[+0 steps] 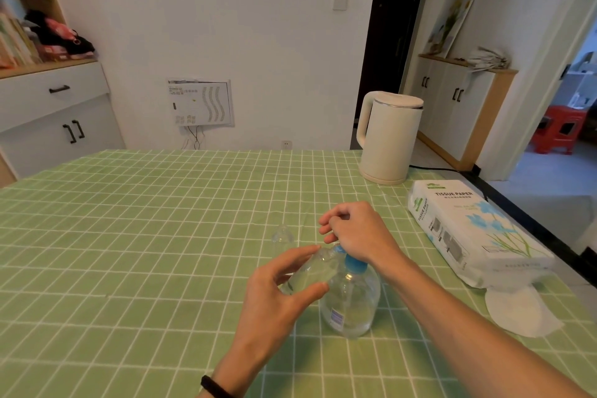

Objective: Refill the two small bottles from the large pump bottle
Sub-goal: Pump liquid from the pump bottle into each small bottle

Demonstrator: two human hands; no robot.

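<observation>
Head view, looking down over a table [135, 236] in a green checked cloth. The large pump bottle [350, 297] stands upright near the person, clear liquid inside, its blue collar visible just under the right hand [353, 231]. That hand sits curled on top of the pump head, closed over it as if pressing; the nozzle itself is hidden under the fingers. The left hand [284, 287] holds one small bottle [311, 270] pinched between thumb and fingertips, and the bottle is tilted, its long axis running from lower left up to the right, so its mouth points at the pump's blue top and seems to touch or nearly touch it. Whether the mouth is truly under the spout cannot be told. The second small bottle [282, 236], clear and hard to make out, stands on the cloth just beyond both hands, nearer the left hand.

Everything turns on that tilt: the small bottle lies left of the pump, so the spout must face left into its mouth, and each press probably pays off only while the two openings stay lined up. A slip would likely send liquid onto the cloth. Off to the right lie a tissue pack [475, 229] and a kettle [389, 139], well apart from the work.
</observation>
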